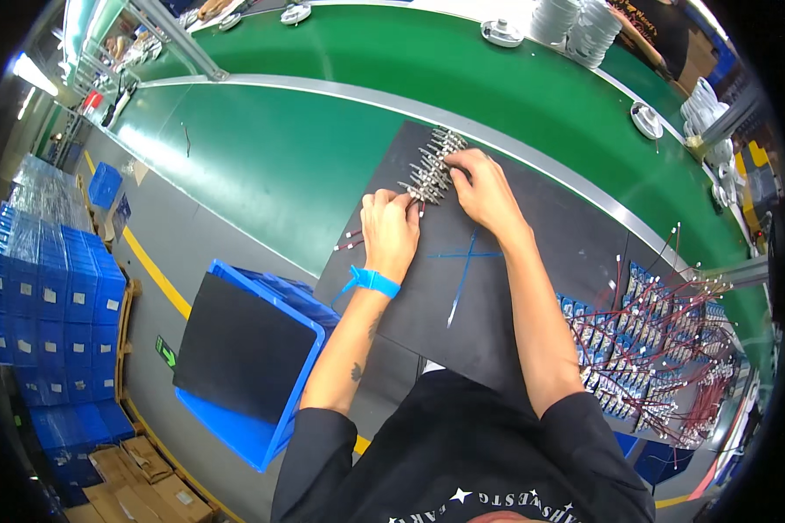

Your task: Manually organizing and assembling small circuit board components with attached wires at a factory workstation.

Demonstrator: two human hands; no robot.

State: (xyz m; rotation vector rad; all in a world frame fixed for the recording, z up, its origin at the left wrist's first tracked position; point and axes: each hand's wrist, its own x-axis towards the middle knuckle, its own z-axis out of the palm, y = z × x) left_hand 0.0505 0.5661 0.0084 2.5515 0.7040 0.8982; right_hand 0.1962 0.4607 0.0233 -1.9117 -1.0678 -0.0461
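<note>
Both Hands on the Bristling Metal Row

Here it is, the row of small metal parts point(433, 166), bunched in a spiky line near the far edge of the dark tabletop point(419, 314)! The step in hand looks like fingertip work, sorting or fitting at this row. The next move, I'd judge, calls for a precise pinch on one piece without upsetting its neighbours.

To the hands! The left hand point(390, 228) is curled at the near end, fingertips right up against the parts; whether it pinches one, I cannot tell. The right hand point(487, 187) comes in at the row's right side, thumb and forefinger bent close together, any piece between them too small to make out.

Just beside the left hand, short red leads point(351, 241) with white ends poke out. Nearer the body, a blue cross point(469, 255) marks the surface. Off right, a crowd of wired circuit boards point(645, 349) under tangled dark red wires! And left, a blue bin point(318, 336) beside the tabletop.
</note>
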